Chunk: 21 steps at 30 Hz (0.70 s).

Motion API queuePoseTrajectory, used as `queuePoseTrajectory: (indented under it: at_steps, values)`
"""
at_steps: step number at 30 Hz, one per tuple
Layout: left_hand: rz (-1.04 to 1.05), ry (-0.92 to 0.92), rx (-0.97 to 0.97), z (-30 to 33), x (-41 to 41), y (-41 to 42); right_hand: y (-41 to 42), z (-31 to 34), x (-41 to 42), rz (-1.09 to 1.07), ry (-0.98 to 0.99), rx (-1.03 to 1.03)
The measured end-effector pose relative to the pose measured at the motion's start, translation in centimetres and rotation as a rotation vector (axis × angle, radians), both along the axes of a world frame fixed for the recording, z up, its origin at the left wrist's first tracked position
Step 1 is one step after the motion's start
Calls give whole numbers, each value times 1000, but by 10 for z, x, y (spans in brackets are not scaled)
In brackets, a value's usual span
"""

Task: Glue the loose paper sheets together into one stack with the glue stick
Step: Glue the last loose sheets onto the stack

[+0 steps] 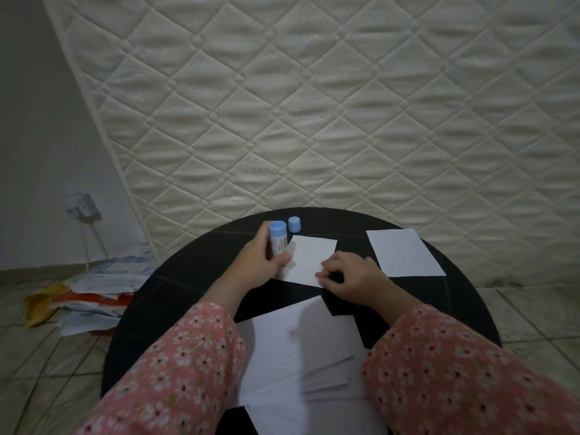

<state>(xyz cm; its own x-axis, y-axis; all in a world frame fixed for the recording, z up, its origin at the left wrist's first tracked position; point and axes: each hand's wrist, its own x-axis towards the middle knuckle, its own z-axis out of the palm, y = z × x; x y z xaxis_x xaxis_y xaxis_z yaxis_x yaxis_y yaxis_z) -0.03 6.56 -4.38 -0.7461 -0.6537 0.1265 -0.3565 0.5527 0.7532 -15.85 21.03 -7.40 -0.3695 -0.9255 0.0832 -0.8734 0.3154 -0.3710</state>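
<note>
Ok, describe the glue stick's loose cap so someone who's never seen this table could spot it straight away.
Start at the round black table and go to its far edge, by the quilted mattress. The cap stands there alone, just right of the glue stick held in the left hand. It is short, light blue and untouched.
</note>
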Motion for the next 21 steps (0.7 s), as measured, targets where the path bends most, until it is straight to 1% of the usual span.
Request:
queuePoseTrajectory:
  at_steps: [2, 3, 6, 8, 9, 11, 12, 14, 15, 16, 18, 20, 21]
  values:
    - [56, 43, 21, 0, 0, -1, 0, 1, 1, -3, -12, -8]
    - [123, 117, 86, 0, 0, -2, 1, 0, 1, -7, -19, -22]
    - [401, 451, 368, 4, 1, -11, 3, -2, 2, -13, -38, -63]
    - [525, 606, 433, 8, 3, -17, 4, -1, 2, 12, -53, -51]
    - [547, 632, 414, 10, 3, -20, 4, 1, 2, 34, -65, -29]
    - [519, 582, 319, 13, 3, -22, 4, 5, 2, 85, -94, -6]
    - [487, 538, 277, 14, 3, -22, 3, 7, 2, 105, -119, -42]
    - [430, 487, 239, 16, -1, -18, 0, 9, 2, 96, -158, -192]
    - [403, 473, 238, 16, -5, -14, -2, 10, 0, 66, -129, -235]
    - [374, 457, 238, 17, -10, -10, -4, 11, -2, 27, -70, -225]
    - [319, 387, 220, 17, -25, -1, -8, 10, -6, -47, 38, -79]
    - [264, 309, 177, 16, -43, 5, -12, 5, -8, -78, 69, 64]
    - [248, 280, 157, 15, -53, 6, -13, 2, -9, -88, 67, 102]
